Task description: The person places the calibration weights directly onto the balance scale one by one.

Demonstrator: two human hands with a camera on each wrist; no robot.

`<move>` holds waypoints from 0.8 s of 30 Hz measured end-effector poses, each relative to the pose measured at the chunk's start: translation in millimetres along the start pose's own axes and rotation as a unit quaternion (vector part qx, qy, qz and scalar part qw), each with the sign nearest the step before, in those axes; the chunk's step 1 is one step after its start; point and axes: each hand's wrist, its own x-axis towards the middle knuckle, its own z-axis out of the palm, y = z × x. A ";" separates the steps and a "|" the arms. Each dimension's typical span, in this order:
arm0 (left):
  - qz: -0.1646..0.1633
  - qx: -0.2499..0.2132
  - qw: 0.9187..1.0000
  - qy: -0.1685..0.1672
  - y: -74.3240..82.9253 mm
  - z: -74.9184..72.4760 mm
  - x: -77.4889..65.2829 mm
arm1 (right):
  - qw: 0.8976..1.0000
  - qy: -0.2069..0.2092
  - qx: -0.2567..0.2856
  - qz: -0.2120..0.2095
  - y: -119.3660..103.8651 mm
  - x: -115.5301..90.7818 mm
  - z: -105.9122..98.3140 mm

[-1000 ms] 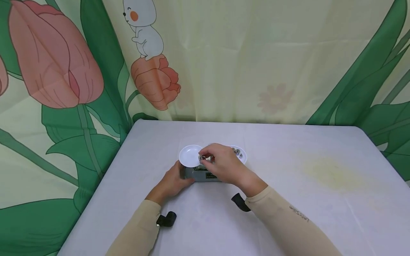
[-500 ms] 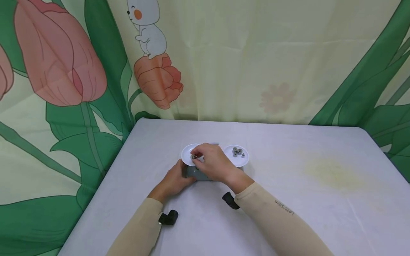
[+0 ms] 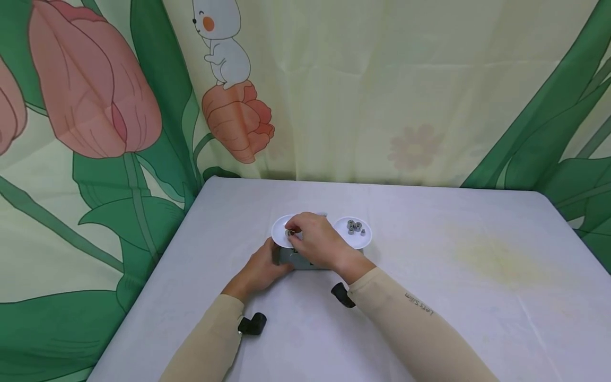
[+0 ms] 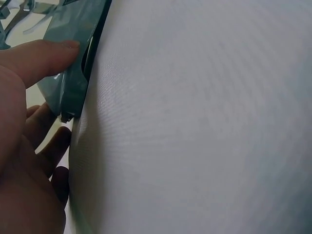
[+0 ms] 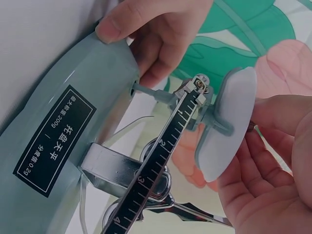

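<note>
A grey-green balance scale [image 3: 299, 260] with two white pans stands on the table. My left hand [image 3: 261, 268] grips the left end of its base. In the left wrist view, the thumb [image 4: 56, 56] lies across the front, with the fingers on the far side. Over the left pan [image 3: 278, 227], my right hand [image 3: 321, 244] pinches a small metal weight [image 3: 289, 232] low between thumb and fingertips. The right wrist view shows those fingers right at the pan [image 5: 229, 126], mostly hiding the weight. On the right pan [image 3: 357, 243] sit several metal weights [image 3: 351, 225].
A white cloth covers the table [image 3: 453, 318], and a printed curtain [image 3: 343, 106] hangs behind its far edge. In the right wrist view, a black graduated beam [image 5: 146, 170] and a shiny metal bracket [image 5: 114, 165] stand beside the base. Black cameras sit at both wrists.
My right hand has moved left with the weight, from between the pans to over the left pan, uncovering the right pan. My left hand keeps its grip on the base.
</note>
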 end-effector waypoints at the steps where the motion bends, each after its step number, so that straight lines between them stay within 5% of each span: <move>1: 0.000 0.000 1.000 0.000 -0.2 0.0 0.0 | 1.000 0.000 0.001 -0.001 0.5 0.4 0.7; 24: -0.009 0.009 1.000 -0.001 0.2 0.9 -1.2 | 0.999 0.030 -0.028 0.012 -1.2 5.4 8.6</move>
